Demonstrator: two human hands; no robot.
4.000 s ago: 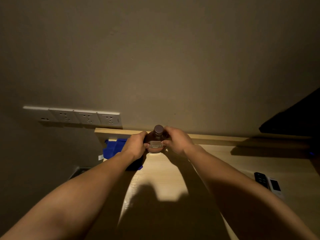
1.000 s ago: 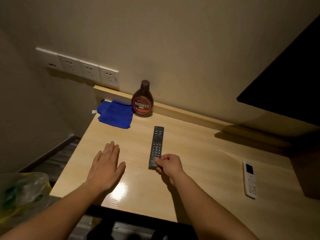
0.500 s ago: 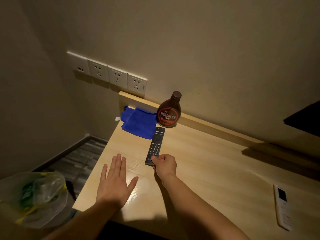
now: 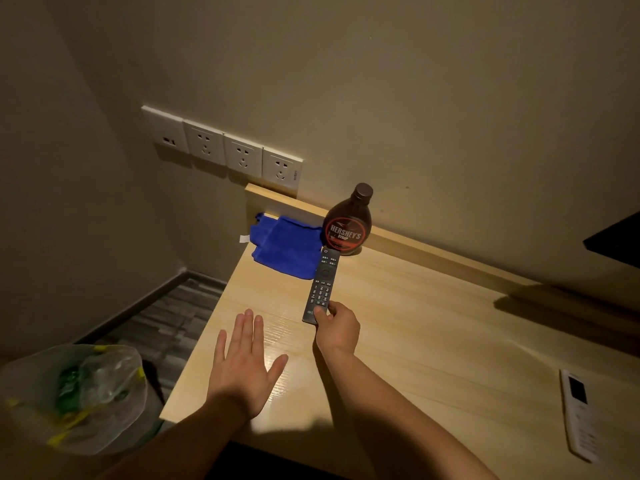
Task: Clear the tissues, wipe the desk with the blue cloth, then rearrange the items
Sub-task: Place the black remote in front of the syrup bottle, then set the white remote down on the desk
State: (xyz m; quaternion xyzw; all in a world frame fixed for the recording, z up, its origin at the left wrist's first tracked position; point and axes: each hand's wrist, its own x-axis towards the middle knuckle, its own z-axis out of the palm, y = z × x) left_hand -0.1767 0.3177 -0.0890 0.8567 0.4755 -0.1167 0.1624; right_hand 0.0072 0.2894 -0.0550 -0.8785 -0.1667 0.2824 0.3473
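Observation:
My right hand (image 4: 337, 329) grips the near end of a black remote (image 4: 321, 285), which points away toward the back of the wooden desk (image 4: 433, 341). The remote's far tip lies just in front of a brown syrup bottle (image 4: 348, 225) standing upright at the desk's back ledge. Left of the bottle, the folded blue cloth (image 4: 285, 247) lies in the desk's back left corner. My left hand (image 4: 244, 368) rests flat on the desk near its left front edge, fingers spread, holding nothing. No tissues are in sight on the desk.
A white remote (image 4: 579, 414) lies near the desk's right front. A bin lined with a clear plastic bag (image 4: 76, 393) stands on the floor at the left. Wall sockets (image 4: 225, 150) sit above the desk's back left corner. A dark object (image 4: 620, 239) juts in at the right.
My right hand has pushed the black remote away and left, up close to the syrup bottle and cloth. The left hand stays flat on the desk. The view has shifted left.

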